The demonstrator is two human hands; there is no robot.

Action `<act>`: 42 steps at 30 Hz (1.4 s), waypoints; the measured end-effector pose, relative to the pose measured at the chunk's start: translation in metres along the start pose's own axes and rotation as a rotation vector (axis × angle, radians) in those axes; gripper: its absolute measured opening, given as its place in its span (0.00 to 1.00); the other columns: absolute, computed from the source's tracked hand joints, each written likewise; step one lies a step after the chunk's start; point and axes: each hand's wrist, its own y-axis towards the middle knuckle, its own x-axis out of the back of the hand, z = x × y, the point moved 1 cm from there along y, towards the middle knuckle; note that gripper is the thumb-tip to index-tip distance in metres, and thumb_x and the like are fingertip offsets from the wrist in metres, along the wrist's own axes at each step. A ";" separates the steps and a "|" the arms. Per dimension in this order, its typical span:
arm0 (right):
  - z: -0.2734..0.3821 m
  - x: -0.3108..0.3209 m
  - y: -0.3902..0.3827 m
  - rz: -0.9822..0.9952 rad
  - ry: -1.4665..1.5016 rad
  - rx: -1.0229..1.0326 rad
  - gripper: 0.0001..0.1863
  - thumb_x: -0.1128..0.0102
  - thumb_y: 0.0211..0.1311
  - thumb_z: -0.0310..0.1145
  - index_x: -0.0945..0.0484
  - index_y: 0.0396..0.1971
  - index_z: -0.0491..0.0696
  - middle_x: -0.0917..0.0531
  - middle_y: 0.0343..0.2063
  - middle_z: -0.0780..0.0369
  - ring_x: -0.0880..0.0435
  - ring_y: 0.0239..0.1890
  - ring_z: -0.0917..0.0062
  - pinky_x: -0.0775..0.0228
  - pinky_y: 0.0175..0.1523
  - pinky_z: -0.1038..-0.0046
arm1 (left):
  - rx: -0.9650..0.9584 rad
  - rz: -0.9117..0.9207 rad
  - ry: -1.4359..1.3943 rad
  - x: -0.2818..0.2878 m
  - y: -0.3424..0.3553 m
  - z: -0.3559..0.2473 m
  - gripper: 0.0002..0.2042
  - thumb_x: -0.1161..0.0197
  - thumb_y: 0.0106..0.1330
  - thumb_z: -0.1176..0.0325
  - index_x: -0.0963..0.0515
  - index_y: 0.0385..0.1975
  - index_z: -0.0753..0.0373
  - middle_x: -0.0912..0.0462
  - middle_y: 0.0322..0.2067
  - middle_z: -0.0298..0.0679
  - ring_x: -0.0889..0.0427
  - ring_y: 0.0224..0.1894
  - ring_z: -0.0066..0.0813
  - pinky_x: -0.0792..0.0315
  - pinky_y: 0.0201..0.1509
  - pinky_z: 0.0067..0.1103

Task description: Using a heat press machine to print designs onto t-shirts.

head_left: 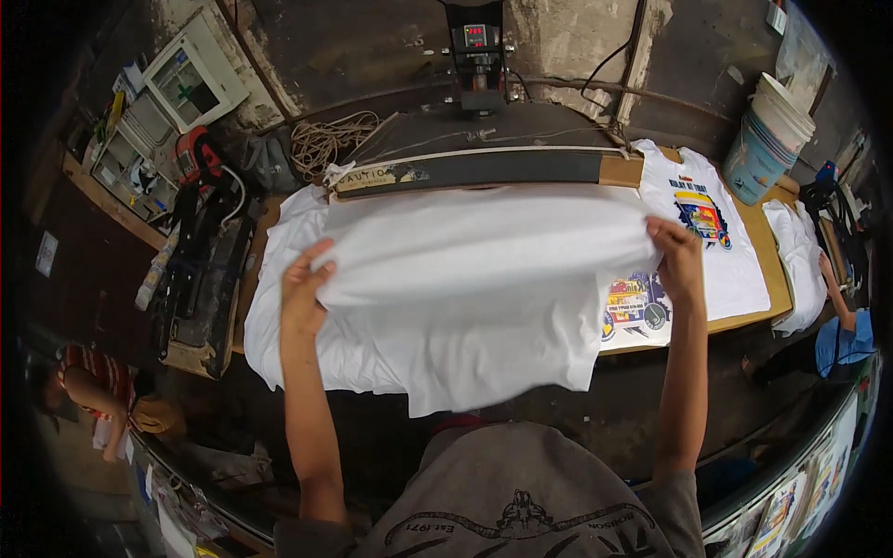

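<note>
A white T-shirt (484,270) is stretched between my hands in front of the heat press (484,172). My left hand (307,279) is closed on the cloth at its left side, thumb and fingers pinching it. On the other side my right hand (677,253) pinches the cloth near the press's right corner. The shirt's near part hangs over the table's front edge. More white fabric (279,279) lies bunched under and left of my left hand. Beside my right wrist shows a sheet with a colourful print (640,307), partly covered by the shirt.
A printed white T-shirt (721,237) lies flat on the right of the table. Beyond it stand stacked buckets (767,139). Another press (200,270) is at left, near coiled rope (330,139) and a first-aid cabinet (191,79). Two people are at the far left and right.
</note>
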 end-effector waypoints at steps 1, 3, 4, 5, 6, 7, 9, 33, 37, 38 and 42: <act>-0.021 0.009 -0.004 -0.003 -0.046 -0.035 0.10 0.39 0.57 0.21 0.18 0.39 0.35 0.16 0.34 0.59 0.20 0.34 0.80 0.28 0.42 0.81 | 0.025 -0.007 0.018 0.003 -0.002 0.018 0.18 0.41 0.59 0.86 0.24 0.50 0.69 0.19 0.44 0.42 0.19 0.44 0.27 0.22 0.48 0.21; -0.056 0.016 -0.016 0.011 -0.012 -0.128 0.09 0.39 0.57 0.19 0.17 0.38 0.36 0.16 0.32 0.60 0.20 0.33 0.81 0.28 0.41 0.81 | 0.069 -0.030 0.061 0.014 -0.010 0.056 0.18 0.41 0.59 0.86 0.24 0.50 0.69 0.19 0.44 0.42 0.20 0.44 0.26 0.23 0.49 0.21; -0.071 0.017 -0.022 0.017 -0.012 -0.183 0.09 0.40 0.57 0.18 0.17 0.38 0.36 0.16 0.32 0.60 0.20 0.33 0.81 0.28 0.41 0.80 | 0.087 -0.049 0.088 0.022 -0.013 0.073 0.18 0.40 0.59 0.86 0.24 0.50 0.69 0.19 0.44 0.41 0.20 0.44 0.25 0.24 0.49 0.21; -0.082 0.023 -0.028 0.038 0.006 -0.203 0.09 0.40 0.57 0.17 0.17 0.38 0.36 0.16 0.32 0.59 0.20 0.33 0.80 0.27 0.41 0.80 | 0.103 -0.030 0.091 0.020 -0.016 0.082 0.17 0.40 0.59 0.86 0.24 0.50 0.69 0.19 0.44 0.41 0.20 0.44 0.26 0.25 0.50 0.20; -0.091 0.031 -0.031 0.059 0.026 -0.223 0.09 0.41 0.57 0.17 0.17 0.38 0.36 0.16 0.32 0.59 0.20 0.33 0.80 0.27 0.41 0.80 | 0.103 -0.023 0.090 0.022 -0.018 0.086 0.17 0.40 0.59 0.86 0.24 0.50 0.69 0.19 0.44 0.41 0.20 0.44 0.26 0.25 0.50 0.20; -0.088 0.026 -0.033 0.112 0.026 -0.250 0.10 0.42 0.57 0.16 0.17 0.39 0.36 0.16 0.32 0.58 0.20 0.33 0.79 0.27 0.41 0.80 | 0.121 0.009 0.078 0.022 -0.022 0.086 0.17 0.40 0.59 0.86 0.24 0.49 0.69 0.20 0.44 0.41 0.20 0.44 0.26 0.25 0.50 0.20; -0.077 0.022 -0.039 0.139 0.053 -0.315 0.10 0.42 0.57 0.16 0.17 0.39 0.36 0.16 0.32 0.58 0.20 0.33 0.79 0.27 0.41 0.80 | 0.109 0.037 0.088 0.021 -0.025 0.085 0.16 0.40 0.60 0.85 0.24 0.49 0.71 0.20 0.43 0.42 0.20 0.43 0.26 0.25 0.51 0.20; 0.037 0.028 -0.107 0.231 -0.206 0.082 0.32 0.38 0.42 0.14 0.26 0.55 0.38 0.24 0.55 0.52 0.26 0.56 0.71 0.38 0.62 0.73 | -0.157 0.048 0.267 -0.010 -0.121 -0.017 0.37 0.43 0.51 0.89 0.43 0.67 0.70 0.38 0.65 0.49 0.39 0.67 0.35 0.47 0.70 0.25; 0.038 0.033 -0.108 0.275 -0.409 0.105 0.41 0.41 0.39 0.13 0.32 0.62 0.41 0.34 0.63 0.52 0.29 0.58 0.73 0.36 0.60 0.75 | -0.192 0.104 0.420 -0.018 -0.127 -0.019 0.43 0.41 0.49 0.88 0.49 0.70 0.67 0.46 0.69 0.48 0.46 0.71 0.35 0.56 0.73 0.25; 0.037 0.030 -0.108 0.296 -0.359 0.067 0.42 0.42 0.38 0.13 0.33 0.63 0.42 0.36 0.65 0.53 0.29 0.58 0.75 0.35 0.59 0.76 | -0.181 0.105 0.423 -0.016 -0.125 -0.016 0.43 0.41 0.49 0.88 0.49 0.70 0.67 0.46 0.69 0.48 0.46 0.71 0.35 0.56 0.73 0.25; 0.030 0.027 -0.108 0.331 -0.352 -0.018 0.42 0.43 0.39 0.12 0.35 0.64 0.42 0.40 0.67 0.54 0.30 0.57 0.78 0.33 0.56 0.79 | -0.117 0.127 0.435 -0.007 -0.120 -0.002 0.45 0.40 0.46 0.88 0.49 0.69 0.68 0.49 0.70 0.47 0.48 0.72 0.35 0.57 0.73 0.25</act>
